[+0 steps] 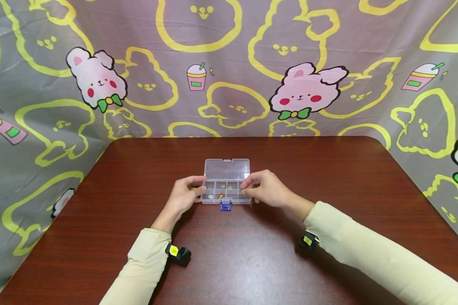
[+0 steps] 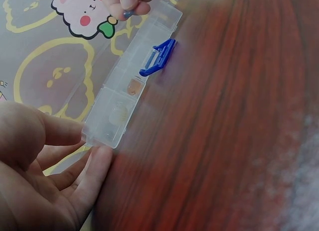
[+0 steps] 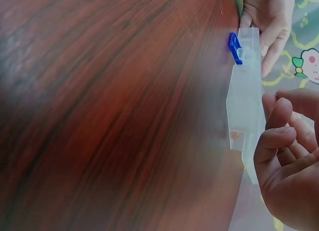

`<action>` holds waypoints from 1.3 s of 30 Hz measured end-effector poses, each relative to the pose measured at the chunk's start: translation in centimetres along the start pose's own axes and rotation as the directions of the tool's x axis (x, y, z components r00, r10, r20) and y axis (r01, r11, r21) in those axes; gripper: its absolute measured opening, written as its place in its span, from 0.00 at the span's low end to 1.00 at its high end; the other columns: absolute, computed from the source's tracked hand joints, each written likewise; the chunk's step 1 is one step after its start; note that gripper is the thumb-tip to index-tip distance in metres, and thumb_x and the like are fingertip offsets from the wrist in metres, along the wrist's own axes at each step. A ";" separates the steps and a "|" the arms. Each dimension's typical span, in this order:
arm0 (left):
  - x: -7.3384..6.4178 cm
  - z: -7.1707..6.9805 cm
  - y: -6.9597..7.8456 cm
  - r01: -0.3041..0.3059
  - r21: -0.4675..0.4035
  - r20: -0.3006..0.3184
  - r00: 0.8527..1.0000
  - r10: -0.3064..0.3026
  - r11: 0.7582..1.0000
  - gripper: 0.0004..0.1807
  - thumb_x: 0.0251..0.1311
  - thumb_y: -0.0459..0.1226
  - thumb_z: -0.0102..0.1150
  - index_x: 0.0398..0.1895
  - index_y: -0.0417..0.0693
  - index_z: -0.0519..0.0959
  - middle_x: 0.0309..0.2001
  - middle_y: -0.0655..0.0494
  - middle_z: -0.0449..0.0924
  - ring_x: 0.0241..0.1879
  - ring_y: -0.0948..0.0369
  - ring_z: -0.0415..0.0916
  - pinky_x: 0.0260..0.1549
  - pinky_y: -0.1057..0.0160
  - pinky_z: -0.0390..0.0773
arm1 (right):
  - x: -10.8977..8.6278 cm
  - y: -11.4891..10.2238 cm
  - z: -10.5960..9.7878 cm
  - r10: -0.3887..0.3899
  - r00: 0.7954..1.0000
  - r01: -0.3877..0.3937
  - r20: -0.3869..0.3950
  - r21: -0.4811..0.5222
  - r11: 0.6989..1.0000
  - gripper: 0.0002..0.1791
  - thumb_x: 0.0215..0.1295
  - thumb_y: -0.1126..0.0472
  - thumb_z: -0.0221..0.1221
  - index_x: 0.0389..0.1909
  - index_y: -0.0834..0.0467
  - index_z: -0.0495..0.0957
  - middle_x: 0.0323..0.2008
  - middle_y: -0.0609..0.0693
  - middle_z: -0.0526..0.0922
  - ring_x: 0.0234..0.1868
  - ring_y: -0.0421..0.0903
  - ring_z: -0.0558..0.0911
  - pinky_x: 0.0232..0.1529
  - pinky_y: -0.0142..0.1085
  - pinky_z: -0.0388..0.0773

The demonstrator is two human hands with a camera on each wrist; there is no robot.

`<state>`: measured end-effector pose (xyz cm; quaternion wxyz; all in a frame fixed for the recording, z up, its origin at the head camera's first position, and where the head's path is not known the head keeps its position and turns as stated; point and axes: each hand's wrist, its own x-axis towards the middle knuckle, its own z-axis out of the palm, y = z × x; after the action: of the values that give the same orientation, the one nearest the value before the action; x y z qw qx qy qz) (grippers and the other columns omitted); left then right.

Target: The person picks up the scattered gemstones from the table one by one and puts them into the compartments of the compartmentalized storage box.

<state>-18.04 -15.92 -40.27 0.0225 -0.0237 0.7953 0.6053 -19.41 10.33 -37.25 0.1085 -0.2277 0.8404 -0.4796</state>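
Observation:
A clear plastic compartment box [image 1: 213, 201] lies on the table with its lid [image 1: 227, 168] raised at the back. My left hand [image 1: 181, 195] holds the box's left end between thumb and fingers. Over the right-hand compartments, my right hand [image 1: 270, 189] pinches a small bluish, bead-like piece [image 2: 128, 14] between thumb and fingertip. The front row has an orange-brown piece [image 1: 221, 195] and a whitish one [image 1: 210, 196]. Two yellowish pieces, one of them this left piece [image 1: 223, 186], sit in the back row. A blue latch [image 1: 225, 207] hangs out from the front edge.
The dark reddish-brown table [image 1: 229, 258] extends around the box on all sides. A patterned curtain [image 1: 236, 51] encloses its back and sides. Black straps with cameras [image 1: 180, 255] sit on both wrists, over light sleeves [image 1: 145, 267].

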 end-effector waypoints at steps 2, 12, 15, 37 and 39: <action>0.0 0.0 0.0 0.001 0.001 -0.001 1.000 -0.001 1.000 0.19 0.65 0.25 0.59 0.59 0.35 0.79 0.54 0.36 0.80 0.38 0.57 0.81 0.34 0.60 0.86 | 0.2 0.0 0.2 -0.002 1.000 0.002 -0.001 0.000 1.000 0.04 0.62 0.68 0.67 0.37 0.64 0.85 0.28 0.57 0.85 0.16 0.43 0.74 0.17 0.31 0.70; 0.1 -0.1 0.0 0.002 0.008 -0.002 1.000 -0.002 1.000 0.19 0.65 0.25 0.59 0.59 0.35 0.79 0.54 0.36 0.80 0.38 0.58 0.81 0.34 0.61 0.86 | 0.7 -0.5 1.0 0.002 1.000 -0.002 -0.011 -0.006 1.000 0.02 0.62 0.67 0.67 0.35 0.61 0.86 0.27 0.55 0.86 0.15 0.45 0.75 0.19 0.31 0.71; 0.1 -0.1 0.0 0.003 0.009 0.000 1.000 -0.003 1.000 0.19 0.65 0.25 0.59 0.59 0.35 0.80 0.54 0.37 0.80 0.38 0.58 0.81 0.34 0.61 0.85 | 0.9 -0.7 1.1 0.000 1.000 0.000 -0.012 -0.011 1.000 0.02 0.62 0.67 0.67 0.35 0.61 0.86 0.27 0.54 0.86 0.15 0.47 0.76 0.20 0.31 0.73; 0.1 0.0 0.1 0.011 0.007 0.000 1.000 -0.011 1.000 0.19 0.65 0.25 0.59 0.59 0.35 0.79 0.54 0.37 0.80 0.39 0.58 0.81 0.35 0.59 0.86 | 0.9 -0.3 0.8 -0.027 0.999 0.025 -0.029 -0.039 0.999 0.02 0.62 0.68 0.67 0.34 0.62 0.86 0.25 0.48 0.84 0.17 0.46 0.76 0.20 0.34 0.77; 0.1 -0.1 0.0 0.011 0.009 -0.002 1.000 -0.011 1.000 0.19 0.65 0.25 0.59 0.59 0.35 0.80 0.54 0.37 0.80 0.40 0.57 0.81 0.35 0.59 0.86 | 0.7 -0.1 0.4 -0.032 0.999 0.030 -0.042 -0.049 0.998 0.02 0.61 0.67 0.67 0.34 0.62 0.85 0.25 0.48 0.84 0.16 0.44 0.75 0.20 0.35 0.77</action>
<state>-18.12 -15.97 -40.22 0.0253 -0.0284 0.7980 0.6015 -19.81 9.64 -37.29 0.0777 -0.2329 0.8504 -0.4654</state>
